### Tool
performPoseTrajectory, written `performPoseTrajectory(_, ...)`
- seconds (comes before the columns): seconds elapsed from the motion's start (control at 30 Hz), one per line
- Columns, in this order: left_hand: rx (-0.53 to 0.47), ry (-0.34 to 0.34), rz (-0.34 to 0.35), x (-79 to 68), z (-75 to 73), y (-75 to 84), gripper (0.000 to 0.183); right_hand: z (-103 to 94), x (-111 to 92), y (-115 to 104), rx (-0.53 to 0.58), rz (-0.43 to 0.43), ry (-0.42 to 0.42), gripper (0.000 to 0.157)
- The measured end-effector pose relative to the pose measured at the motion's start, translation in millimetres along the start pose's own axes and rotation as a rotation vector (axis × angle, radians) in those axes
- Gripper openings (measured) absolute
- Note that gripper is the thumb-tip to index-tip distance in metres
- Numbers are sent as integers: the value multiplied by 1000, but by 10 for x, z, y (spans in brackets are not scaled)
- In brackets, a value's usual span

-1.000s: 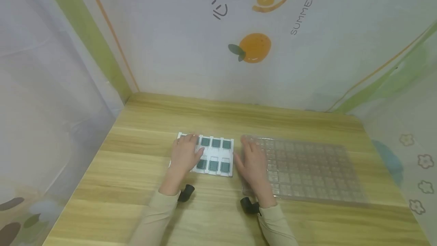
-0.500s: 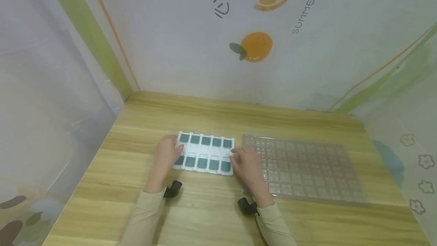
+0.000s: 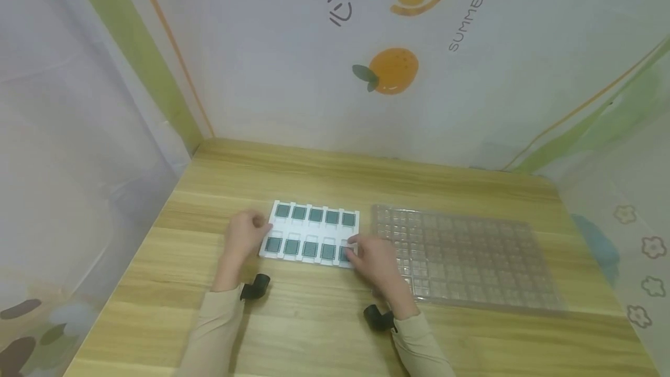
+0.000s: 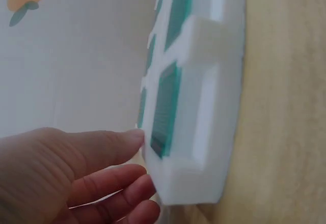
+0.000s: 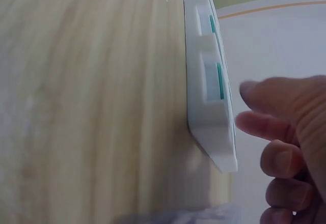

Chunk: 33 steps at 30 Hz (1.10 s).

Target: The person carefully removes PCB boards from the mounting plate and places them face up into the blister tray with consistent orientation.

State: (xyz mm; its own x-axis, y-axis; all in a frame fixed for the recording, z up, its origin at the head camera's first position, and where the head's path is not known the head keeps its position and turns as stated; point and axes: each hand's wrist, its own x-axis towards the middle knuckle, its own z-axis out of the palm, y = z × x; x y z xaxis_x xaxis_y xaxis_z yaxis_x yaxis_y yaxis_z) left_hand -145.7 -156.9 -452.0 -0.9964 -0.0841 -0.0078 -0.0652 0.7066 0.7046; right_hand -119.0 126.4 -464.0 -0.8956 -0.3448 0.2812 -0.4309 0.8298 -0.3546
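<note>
A white plastic tray [image 3: 314,230] holds two rows of square green chips [image 3: 310,249] in its pockets. My left hand [image 3: 245,236] is at the tray's left end, its thumb [image 4: 109,145] on the edge and its fingers curled close beside it, holding that end in a light pinch. Over the near right corner chip [image 3: 342,253] is my right hand [image 3: 378,260], partly covering it. Its thumb and index finger stand slightly apart, with nothing seen between them in the right wrist view; the other fingers are curled.
A clear plastic tray [image 3: 471,260] with many small compartments lies to the right, partly under my right forearm. Both rest on a wood-grain table [image 3: 309,330]. A white curtain [image 3: 282,74] with fruit prints hangs behind it. Black camera mounts [image 3: 255,287] sit on both wrists.
My left hand has moved from over the white tray to its left end, uncovering the chips there. My right hand has moved left from the clear tray onto the near right corner chip.
</note>
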Motion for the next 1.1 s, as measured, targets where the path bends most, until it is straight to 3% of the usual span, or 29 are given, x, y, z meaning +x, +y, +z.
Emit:
performPoseTrajectory(0.5, -100, 16, 33, 18, 60, -58, 21, -12, -30, 19, -23, -33, -88, 31)
performPoseTrajectory(1.1, -140, 0, -40, 30, 75, -35, 22, 0, -26, 29, -48, -21, -119, 32)
